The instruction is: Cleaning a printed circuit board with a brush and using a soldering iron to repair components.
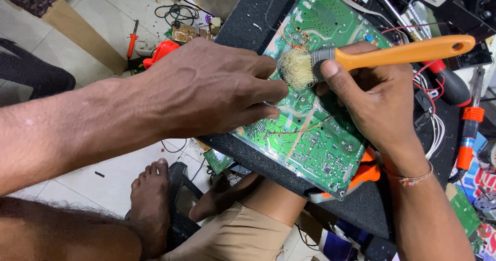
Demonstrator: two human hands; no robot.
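2 hands over 1 green circuit board (310, 132), which lies tilted on a black mat (372, 209) on the counter, centre of view. Right hand (372, 96) at 3 o'clock of the board, clenched round 1 brush (361, 57) w/ orange handle; pale bristles touching the board's upper half, handle pointing to 2 o'clock. Left hand (206, 88) comes in from 9 o'clock, fingers curled & pressing on the board's left edge, just beside the bristles; can't tell if it pinches anything. Screwdrivers: 3 seen — 1 red/black (449, 83) at 3 o'clock right of the brush hand, 1 orange-banded (469, 137) below it, 1 small orange one (132, 41) on the floor at 10 o'clock. 1 orange tool (368, 172) pokes out under the board's lower right corner. 1 bare foot (150, 199) at 7 o'clock.
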